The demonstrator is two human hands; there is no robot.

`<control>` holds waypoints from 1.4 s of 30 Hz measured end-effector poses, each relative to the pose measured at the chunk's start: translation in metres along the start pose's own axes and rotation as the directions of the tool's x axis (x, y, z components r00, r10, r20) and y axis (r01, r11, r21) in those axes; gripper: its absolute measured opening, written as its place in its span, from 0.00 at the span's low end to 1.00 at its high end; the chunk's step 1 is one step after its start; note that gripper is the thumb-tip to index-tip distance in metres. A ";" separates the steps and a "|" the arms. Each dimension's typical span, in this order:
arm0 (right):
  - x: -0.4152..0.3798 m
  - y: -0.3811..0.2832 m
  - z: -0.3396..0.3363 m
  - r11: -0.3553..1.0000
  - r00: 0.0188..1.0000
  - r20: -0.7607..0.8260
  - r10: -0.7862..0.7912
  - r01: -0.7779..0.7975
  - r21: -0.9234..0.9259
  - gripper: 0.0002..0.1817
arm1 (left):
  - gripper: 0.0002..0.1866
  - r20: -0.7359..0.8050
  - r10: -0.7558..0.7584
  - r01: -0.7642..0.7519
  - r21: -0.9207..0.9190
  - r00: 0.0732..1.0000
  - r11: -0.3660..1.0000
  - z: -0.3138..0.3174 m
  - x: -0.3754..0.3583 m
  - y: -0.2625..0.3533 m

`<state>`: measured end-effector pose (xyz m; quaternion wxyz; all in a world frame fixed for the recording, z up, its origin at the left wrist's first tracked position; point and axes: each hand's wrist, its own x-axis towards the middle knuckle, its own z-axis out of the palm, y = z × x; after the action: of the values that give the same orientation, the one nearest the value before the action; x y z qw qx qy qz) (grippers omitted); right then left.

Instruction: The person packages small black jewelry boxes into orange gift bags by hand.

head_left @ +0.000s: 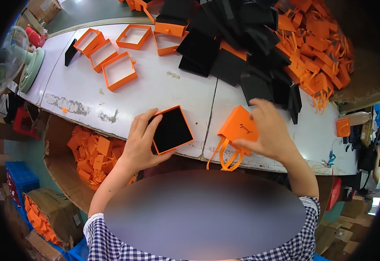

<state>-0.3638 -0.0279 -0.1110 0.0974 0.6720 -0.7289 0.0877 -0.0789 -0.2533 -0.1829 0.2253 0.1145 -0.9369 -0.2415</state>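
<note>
My left hand [141, 141] grips a shallow orange box [185, 142] at its left side, thumb along the lower edge and fingers at the upper left. A black pad [172, 129] fills the box. Over on the right, my right hand [270, 130] is slightly blurred, its thumb and fingers apart around the right end of an orange sleeve [235, 122]. Dark script is printed on that sleeve, and orange ribbon loops [232, 160] hang from it over the table's front edge.
Several orange trays with pale insides [119, 71] lie at the back left. Black pads [198, 52] are heaped at the back centre, beside a large pile of orange sleeves [316, 48]. A fan [31, 69] stands far left. Below the table edge, a carton [59, 161] holds orange pieces.
</note>
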 end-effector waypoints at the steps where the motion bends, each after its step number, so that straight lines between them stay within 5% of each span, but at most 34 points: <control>1: -0.001 -0.004 0.004 0.989 0.996 -0.058 -0.064 0.071 0.126 0.37 | 0.47 -0.012 -0.001 0.001 0.028 1.000 1.000 -0.001 -0.001 -0.001; 2: -0.002 -0.011 0.008 0.990 0.996 -0.057 -0.066 0.073 0.124 0.37 | 0.47 -0.024 -0.001 0.002 0.058 1.000 0.998 -0.002 -0.002 -0.001; 4: -0.002 -0.023 0.017 0.953 0.929 0.260 0.263 -0.292 0.083 0.40 | 0.45 -0.033 -0.003 0.005 0.074 0.999 0.997 -0.005 -0.002 0.001; 8: 0.023 -0.027 -0.006 0.926 0.861 0.369 0.351 -0.376 -0.002 0.37 | 0.45 -0.048 -0.036 0.040 0.090 0.998 0.995 -0.009 -0.006 -0.004; 9: 0.029 -0.025 -0.010 0.931 0.867 0.365 0.340 -0.365 0.000 0.37 | 0.46 -0.058 -0.047 0.053 0.098 0.997 0.994 -0.011 -0.008 -0.006; 10: 0.032 -0.023 -0.012 0.988 0.979 0.161 0.121 -0.134 0.071 0.32 | 0.46 -0.065 -0.055 0.062 0.101 0.996 0.993 -0.012 -0.010 -0.008; 11: 0.032 -0.022 -0.014 0.990 0.993 -0.057 -0.102 0.107 0.093 0.27 | 0.46 -0.074 -0.060 0.068 0.107 0.995 0.992 -0.014 -0.011 -0.012; 15: 0.039 -0.045 0.027 0.956 0.986 0.123 -0.115 0.077 0.284 0.16 | 0.46 -0.091 -0.053 0.062 0.099 0.994 0.993 -0.011 -0.009 -0.014; 19: 0.046 -0.046 0.042 0.916 0.995 0.075 -0.070 0.034 0.399 0.11 | 0.44 -0.095 -0.056 0.067 0.116 0.994 0.991 -0.011 -0.009 -0.011; 21: 0.046 -0.046 0.029 0.498 0.975 0.030 0.221 -0.139 0.856 0.07 | 0.44 -0.096 -0.068 0.079 0.118 0.993 0.990 -0.012 -0.009 -0.009; 23: 0.042 -0.037 0.018 0.430 0.972 0.067 0.225 -0.161 0.888 0.03 | 0.44 -0.092 -0.074 0.084 0.111 0.993 0.990 -0.013 -0.008 -0.009; 24: 0.037 -0.028 0.013 0.359 0.967 0.105 0.233 -0.186 0.914 0.03 | 0.44 -0.087 -0.075 0.085 0.122 0.993 0.989 -0.013 -0.008 -0.009; 25: 0.029 -0.010 0.010 0.505 0.995 0.061 0.075 -0.091 0.858 0.07 | 0.44 -0.080 -0.074 0.084 0.132 0.994 0.988 -0.013 -0.008 -0.009; 26: 0.023 -0.003 0.001 0.508 0.995 0.063 0.081 -0.096 0.856 0.07 | 0.44 -0.079 -0.070 0.079 0.126 0.994 0.989 -0.012 -0.008 -0.009; 28: 0.012 0.003 -0.019 0.857 0.978 0.150 -0.144 0.047 0.514 0.16 | 0.46 -0.085 -0.089 0.097 0.104 0.992 0.990 -0.011 -0.010 -0.011; 29: 0.005 0.005 -0.018 0.923 0.971 0.208 -0.119 0.030 0.385 0.26 | 0.46 -0.084 -0.088 0.096 0.100 0.993 0.990 -0.012 -0.010 -0.013; 31: -0.007 0.007 -0.002 0.926 0.972 0.222 -0.075 -0.015 0.378 0.27 | 0.51 -0.104 -0.148 0.116 -0.266 0.983 0.957 -0.019 -0.006 -0.013; 34: -0.010 0.010 0.001 0.863 0.966 0.254 -0.038 -0.096 0.496 0.31 | 0.56 -0.112 -0.126 0.048 -0.531 0.986 0.846 -0.031 0.002 0.016; 36: -0.006 0.006 -0.003 0.776 0.959 0.279 -0.056 -0.134 0.617 0.32 | 0.58 0.016 0.020 -0.009 -0.492 1.000 0.870 -0.033 0.012 0.040; 39: 0.003 0.001 -0.011 0.679 0.978 0.176 -0.112 -0.054 0.733 0.34 | 0.58 0.158 0.073 -0.015 -0.339 0.985 0.941 -0.028 0.024 0.052; 42: 0.006 -0.001 -0.019 0.656 0.974 0.177 -0.141 -0.042 0.754 0.34 | 0.59 0.237 0.048 0.054 -0.405 0.970 0.913 -0.030 0.022 0.047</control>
<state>-0.3631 -0.0286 -0.0908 -0.2684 0.6768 -0.6143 0.3040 -0.0891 -0.2321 -0.1275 0.1280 0.0361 -0.8859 -0.4443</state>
